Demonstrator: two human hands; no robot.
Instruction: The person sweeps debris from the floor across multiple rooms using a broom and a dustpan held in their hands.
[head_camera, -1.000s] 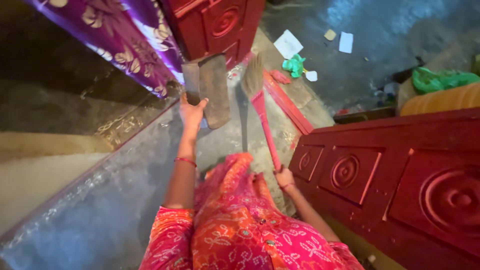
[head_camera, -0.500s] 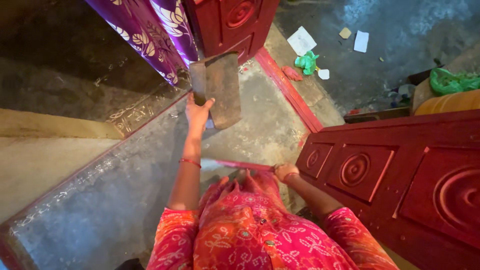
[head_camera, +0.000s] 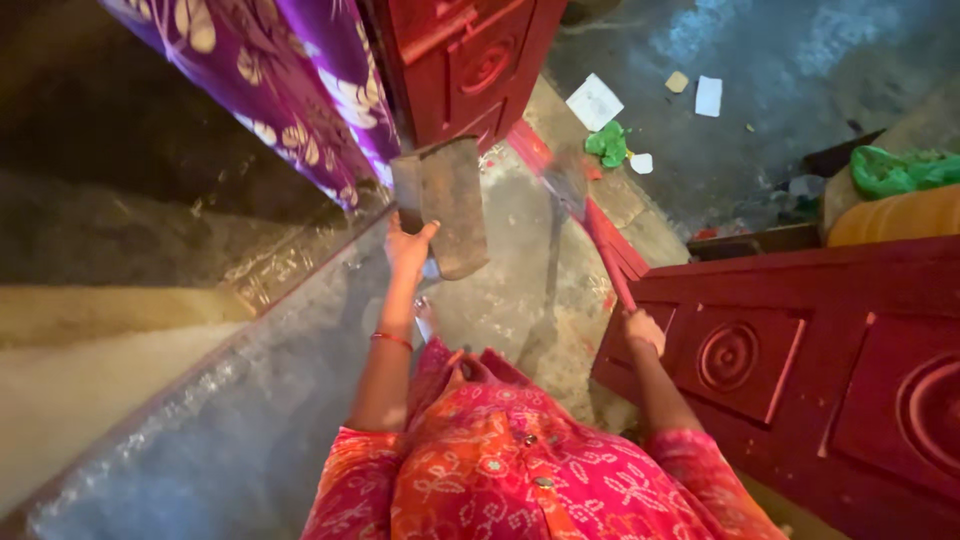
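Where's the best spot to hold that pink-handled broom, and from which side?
On the bare pink handle of the broom, near its lower end, from the door side, where the right hand grips it. The stick is slim and straight; the bristle head is blurred.

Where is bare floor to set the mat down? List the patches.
Bare grey floor left of the left hand, which holds the mat, and between the arms. Crowded beyond the red threshold: paper scraps, green bag.
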